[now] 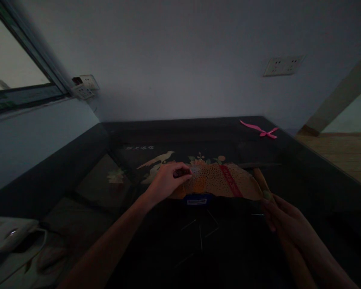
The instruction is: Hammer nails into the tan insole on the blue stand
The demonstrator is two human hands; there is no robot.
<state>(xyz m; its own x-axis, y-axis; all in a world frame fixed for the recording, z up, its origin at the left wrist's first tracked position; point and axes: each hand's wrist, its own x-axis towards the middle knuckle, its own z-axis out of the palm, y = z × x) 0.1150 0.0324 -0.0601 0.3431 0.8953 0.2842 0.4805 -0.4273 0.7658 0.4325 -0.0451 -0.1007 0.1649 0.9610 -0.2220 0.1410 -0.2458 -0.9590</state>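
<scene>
A brown dotted sheet (210, 179) with a curved edge and a red band (231, 180) lies across the middle of the dark table. My left hand (174, 176) is over its left part, thumb and fingers curled into a pinch; whatever they hold is too small to make out. Under the sheet's near edge shows a blue box (197, 200) with a pale label. At the sheet's right end, my right hand (281, 212) is closed around a tan stick-like piece (261, 179), which pokes out beyond the fingers. A greenish round spot shows on that piece.
Several thin needle-like pieces (201, 237) lie on the dark table (168, 132) nearer me. A pink ribbon bow (267, 133) rests at the far right. White devices with a cable (12, 233) sit at the left. Wall sockets (284, 66) are behind.
</scene>
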